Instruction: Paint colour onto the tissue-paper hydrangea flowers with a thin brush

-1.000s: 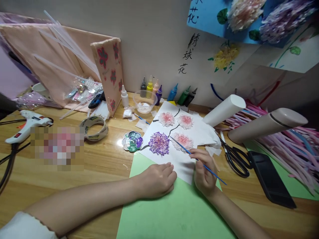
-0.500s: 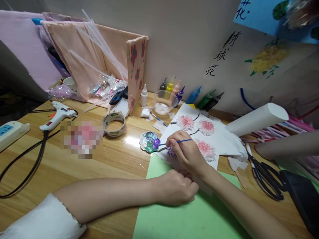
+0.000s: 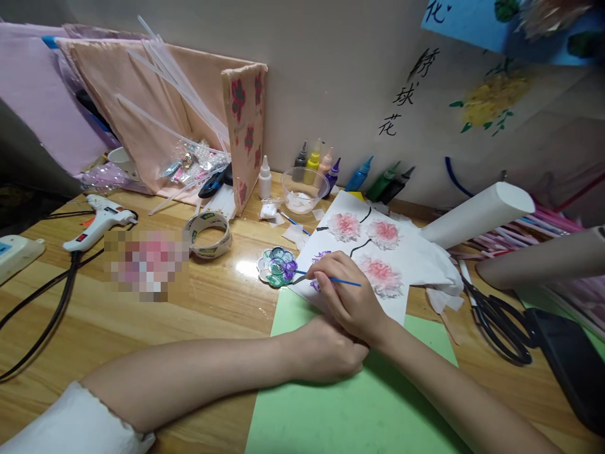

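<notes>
My right hand (image 3: 347, 296) pinches a thin blue paintbrush (image 3: 343, 281), its tip reaching left into a small flower-shaped paint palette (image 3: 276, 266) holding purple and green paint. The hand lies over a white sheet (image 3: 399, 302) with three pink tissue flowers (image 3: 382, 275) and a partly hidden purple one (image 3: 321, 255). My left hand (image 3: 331, 353) rests curled on the edge of that sheet and a green paper sheet (image 3: 359, 403), its fingers tucked under my right wrist.
A tape roll (image 3: 208, 233), glue gun (image 3: 97, 221) with cord, power strip (image 3: 16, 252), a clear bowl (image 3: 305, 188) and paint bottles (image 3: 326, 167) stand behind. Black scissors (image 3: 498, 321), a dark case (image 3: 574, 362), paper rolls (image 3: 477, 214) and straws lie right. A pink fabric box (image 3: 189, 126) stands back left.
My right hand carried the brush left from the pink flower across the purple flower to the palette. My left hand curled up. The view shifted.
</notes>
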`<state>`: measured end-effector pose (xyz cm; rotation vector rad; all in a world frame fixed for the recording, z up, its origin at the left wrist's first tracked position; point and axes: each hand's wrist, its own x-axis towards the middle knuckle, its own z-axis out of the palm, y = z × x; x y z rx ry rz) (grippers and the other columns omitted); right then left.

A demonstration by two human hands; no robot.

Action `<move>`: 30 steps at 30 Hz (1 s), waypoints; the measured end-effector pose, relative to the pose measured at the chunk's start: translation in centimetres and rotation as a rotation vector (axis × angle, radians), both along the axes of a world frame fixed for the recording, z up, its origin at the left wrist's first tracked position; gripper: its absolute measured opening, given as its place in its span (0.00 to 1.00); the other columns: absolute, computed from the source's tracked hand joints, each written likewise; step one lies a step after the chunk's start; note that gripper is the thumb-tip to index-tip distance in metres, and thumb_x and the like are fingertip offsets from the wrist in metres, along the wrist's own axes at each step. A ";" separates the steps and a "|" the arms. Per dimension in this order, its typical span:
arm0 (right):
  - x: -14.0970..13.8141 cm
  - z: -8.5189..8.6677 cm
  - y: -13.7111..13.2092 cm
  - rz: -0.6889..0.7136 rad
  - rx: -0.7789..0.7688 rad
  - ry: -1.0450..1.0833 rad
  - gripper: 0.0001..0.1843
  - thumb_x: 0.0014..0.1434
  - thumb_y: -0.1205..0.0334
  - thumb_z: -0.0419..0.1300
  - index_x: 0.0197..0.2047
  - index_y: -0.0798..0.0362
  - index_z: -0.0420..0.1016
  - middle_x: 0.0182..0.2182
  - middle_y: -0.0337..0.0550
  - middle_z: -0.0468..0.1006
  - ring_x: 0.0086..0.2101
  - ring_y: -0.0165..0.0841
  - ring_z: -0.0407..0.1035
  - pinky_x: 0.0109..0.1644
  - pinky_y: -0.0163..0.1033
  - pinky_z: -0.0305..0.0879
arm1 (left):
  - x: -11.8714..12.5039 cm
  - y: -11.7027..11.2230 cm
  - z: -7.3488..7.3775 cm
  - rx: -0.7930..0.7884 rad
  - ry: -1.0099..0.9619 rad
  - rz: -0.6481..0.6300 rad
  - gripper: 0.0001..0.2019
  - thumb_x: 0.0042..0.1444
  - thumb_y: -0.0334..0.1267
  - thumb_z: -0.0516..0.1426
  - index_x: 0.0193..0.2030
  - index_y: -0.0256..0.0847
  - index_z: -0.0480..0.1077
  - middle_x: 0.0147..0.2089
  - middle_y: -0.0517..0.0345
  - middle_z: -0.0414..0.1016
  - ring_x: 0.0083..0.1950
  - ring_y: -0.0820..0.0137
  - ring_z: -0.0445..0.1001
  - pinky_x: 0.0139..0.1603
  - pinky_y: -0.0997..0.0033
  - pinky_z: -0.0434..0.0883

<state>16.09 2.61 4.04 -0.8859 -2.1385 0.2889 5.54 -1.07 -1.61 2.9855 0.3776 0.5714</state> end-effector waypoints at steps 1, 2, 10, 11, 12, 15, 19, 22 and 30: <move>0.3 0.2 -0.2 -0.009 0.012 0.022 0.11 0.68 0.66 0.47 0.39 0.49 0.70 0.31 0.42 0.77 0.35 0.36 0.67 0.39 0.43 0.66 | 0.0 0.0 0.0 -0.003 0.004 -0.003 0.05 0.55 0.29 0.52 0.32 0.35 0.69 0.28 0.52 0.75 0.29 0.64 0.74 0.28 0.66 0.73; 0.7 0.5 -0.4 -0.029 0.022 0.049 0.11 0.68 0.66 0.47 0.40 0.49 0.70 0.31 0.42 0.77 0.35 0.36 0.68 0.39 0.43 0.66 | -0.1 0.0 0.1 -0.011 0.010 0.002 0.05 0.56 0.30 0.53 0.33 0.35 0.69 0.30 0.51 0.75 0.31 0.63 0.75 0.30 0.66 0.74; 7.9 -1.8 -2.2 -0.275 0.119 0.186 0.09 0.64 0.67 0.51 0.44 0.48 0.69 0.36 0.44 0.76 0.41 0.40 0.69 0.44 0.47 0.65 | -0.6 -0.2 0.4 -0.059 -0.019 0.065 0.11 0.64 0.32 0.46 0.42 0.30 0.68 0.47 0.39 0.76 0.51 0.57 0.77 0.44 0.62 0.78; 8.8 -2.5 -2.6 -0.316 0.123 0.205 0.09 0.63 0.68 0.52 0.44 0.48 0.69 0.36 0.44 0.76 0.40 0.40 0.70 0.44 0.47 0.65 | -0.6 -0.2 0.4 -0.065 -0.028 0.065 0.11 0.64 0.32 0.46 0.42 0.30 0.68 0.48 0.39 0.76 0.52 0.57 0.77 0.45 0.63 0.78; 9.4 -3.3 -2.9 -0.340 0.129 0.215 0.09 0.62 0.68 0.53 0.44 0.48 0.69 0.36 0.43 0.76 0.39 0.40 0.70 0.43 0.47 0.65 | -0.6 -0.1 0.4 -0.075 -0.032 0.064 0.11 0.64 0.32 0.46 0.43 0.30 0.68 0.48 0.40 0.77 0.52 0.58 0.77 0.47 0.63 0.78; 10.5 -4.7 -3.7 -0.324 0.134 0.213 0.10 0.60 0.69 0.52 0.43 0.48 0.69 0.33 0.42 0.76 0.36 0.39 0.70 0.40 0.47 0.65 | -0.7 0.0 0.6 -0.097 -0.033 0.066 0.11 0.63 0.31 0.46 0.44 0.31 0.67 0.48 0.41 0.77 0.52 0.59 0.77 0.47 0.64 0.78; 10.5 -4.9 -4.0 -0.245 0.124 0.235 0.10 0.60 0.68 0.50 0.42 0.48 0.69 0.31 0.42 0.77 0.34 0.38 0.71 0.38 0.46 0.66 | -0.8 0.2 1.0 -0.096 -0.070 0.070 0.12 0.63 0.31 0.45 0.45 0.33 0.67 0.49 0.42 0.77 0.52 0.60 0.77 0.46 0.65 0.79; 10.3 -4.8 -3.8 -0.236 0.081 0.251 0.10 0.61 0.69 0.49 0.42 0.49 0.68 0.31 0.43 0.77 0.34 0.38 0.71 0.38 0.46 0.67 | -0.8 0.3 1.1 -0.101 -0.095 0.074 0.12 0.62 0.30 0.45 0.45 0.33 0.67 0.48 0.44 0.78 0.51 0.61 0.78 0.45 0.67 0.79; 10.4 -4.8 -3.5 -0.237 0.000 0.208 0.10 0.62 0.70 0.49 0.42 0.49 0.68 0.34 0.44 0.77 0.36 0.37 0.71 0.41 0.45 0.67 | -0.7 0.4 1.4 -0.108 -0.109 0.074 0.12 0.62 0.30 0.46 0.44 0.33 0.68 0.48 0.44 0.79 0.51 0.62 0.78 0.48 0.67 0.79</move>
